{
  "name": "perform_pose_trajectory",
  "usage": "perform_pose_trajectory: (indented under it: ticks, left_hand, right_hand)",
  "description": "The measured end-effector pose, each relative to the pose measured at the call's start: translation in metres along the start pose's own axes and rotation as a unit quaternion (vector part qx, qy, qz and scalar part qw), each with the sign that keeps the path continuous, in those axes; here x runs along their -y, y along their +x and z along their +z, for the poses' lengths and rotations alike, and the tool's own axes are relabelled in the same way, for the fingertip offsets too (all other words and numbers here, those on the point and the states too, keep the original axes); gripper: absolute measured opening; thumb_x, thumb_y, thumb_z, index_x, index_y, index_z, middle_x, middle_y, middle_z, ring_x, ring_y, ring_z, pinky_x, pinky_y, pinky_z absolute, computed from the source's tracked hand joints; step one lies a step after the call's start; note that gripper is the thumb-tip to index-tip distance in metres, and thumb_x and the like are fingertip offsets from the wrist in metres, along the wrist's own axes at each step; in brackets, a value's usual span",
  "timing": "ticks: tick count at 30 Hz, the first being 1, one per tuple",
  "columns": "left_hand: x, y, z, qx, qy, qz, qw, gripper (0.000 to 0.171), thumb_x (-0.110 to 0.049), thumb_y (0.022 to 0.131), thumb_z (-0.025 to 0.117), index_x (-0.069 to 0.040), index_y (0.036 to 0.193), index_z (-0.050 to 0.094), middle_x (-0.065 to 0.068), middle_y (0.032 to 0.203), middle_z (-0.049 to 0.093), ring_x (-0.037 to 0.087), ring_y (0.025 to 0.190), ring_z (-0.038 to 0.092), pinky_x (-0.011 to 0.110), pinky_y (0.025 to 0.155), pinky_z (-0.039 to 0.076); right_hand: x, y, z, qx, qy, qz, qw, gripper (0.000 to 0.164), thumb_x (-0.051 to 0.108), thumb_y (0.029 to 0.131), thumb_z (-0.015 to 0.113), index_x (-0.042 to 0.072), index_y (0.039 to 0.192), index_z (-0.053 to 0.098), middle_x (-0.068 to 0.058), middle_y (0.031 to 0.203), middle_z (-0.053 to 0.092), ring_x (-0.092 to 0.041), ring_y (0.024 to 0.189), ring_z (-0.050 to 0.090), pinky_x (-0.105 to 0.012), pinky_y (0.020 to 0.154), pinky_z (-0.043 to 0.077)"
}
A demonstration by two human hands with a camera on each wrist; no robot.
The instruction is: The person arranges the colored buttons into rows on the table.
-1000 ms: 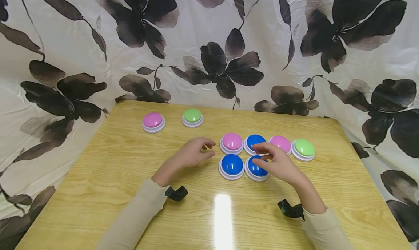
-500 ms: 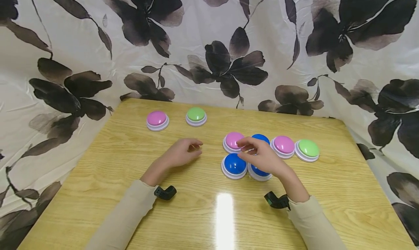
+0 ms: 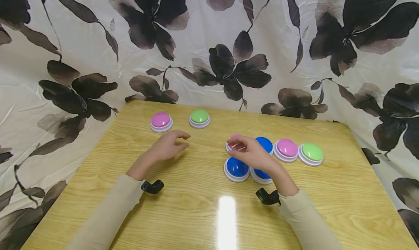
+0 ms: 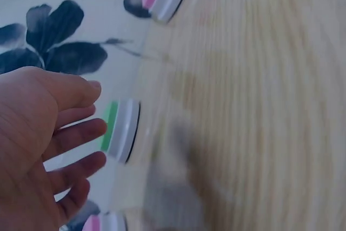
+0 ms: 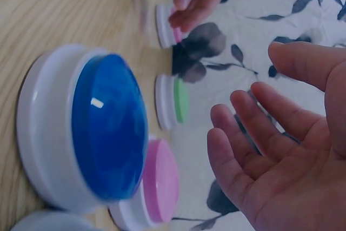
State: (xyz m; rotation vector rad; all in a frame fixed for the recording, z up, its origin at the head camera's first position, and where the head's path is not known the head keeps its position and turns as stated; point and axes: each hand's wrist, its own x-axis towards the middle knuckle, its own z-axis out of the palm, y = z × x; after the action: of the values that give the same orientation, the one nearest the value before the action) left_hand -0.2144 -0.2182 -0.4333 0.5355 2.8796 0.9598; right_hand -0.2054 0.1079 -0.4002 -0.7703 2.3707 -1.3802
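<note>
My left hand (image 3: 168, 145) hovers over the table just below two buttons at the back left, a pink-domed button (image 3: 160, 121) and a green-domed button (image 3: 199, 118). Nothing is in its grasp; thumb and fingers stand apart. My right hand (image 3: 252, 151) hangs above the button cluster, fingers loosely bent and holding nothing. Beneath it, partly covered, are a pink button (image 3: 230, 146) and the front right blue button (image 3: 262, 175). The front left blue button (image 3: 237, 167) shows almost whole, and the back blue button (image 3: 264, 144) is partly hidden. In the right wrist view a blue button (image 5: 111, 128) looms close.
To the right of the cluster sit another pink button (image 3: 286, 149) and a green button (image 3: 311, 153), side by side. A flower-printed cloth (image 3: 190, 31) rises behind the wooden table (image 3: 190, 213). Each wrist wears a black camera.
My left hand has moved left and back, away from the cluster toward the back-left buttons. My right hand has shifted left across the cluster. The view has turned slightly; the buttons keep their arrangement.
</note>
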Motion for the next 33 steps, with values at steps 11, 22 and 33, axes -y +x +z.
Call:
perform_pose_trajectory:
  ticks: [11,22,33]
  left_hand:
    - [0.027,0.004,-0.038,-0.057,0.055,0.012,0.9968,0.040,-0.017,0.090,0.069,-0.002,0.127,0.061,0.018,0.129,0.058,0.036,0.120,0.051,0.053,0.099,0.040]
    - [0.054,0.012,-0.057,-0.084,0.035,0.007,0.9958,0.047,-0.012,0.082,0.077,0.001,0.125,0.060,0.022,0.129,0.055,0.040,0.112,0.054,0.052,0.092,0.045]
    - [0.090,0.025,-0.063,-0.102,-0.014,-0.019,0.9945,0.071,-0.013,0.076,0.084,0.007,0.133,0.050,0.027,0.131,0.049,0.044,0.119,0.046,0.056,0.099,0.038]
  right_hand:
    - [0.009,0.028,0.013,0.009,-0.012,-0.011,1.000,0.030,0.017,0.094,0.065,0.006,0.122,0.063,-0.012,0.118,0.063,-0.021,0.102,0.060,-0.035,0.087,0.051]
    - [0.006,0.053,0.032,0.023,0.000,-0.001,1.000,0.029,0.015,0.094,0.065,0.003,0.120,0.064,-0.016,0.118,0.063,-0.022,0.101,0.060,-0.033,0.087,0.050]
    - [0.012,0.074,0.053,0.025,-0.001,0.004,1.000,0.031,0.015,0.094,0.065,0.000,0.121,0.063,-0.006,0.110,0.065,-0.020,0.098,0.061,-0.029,0.082,0.050]
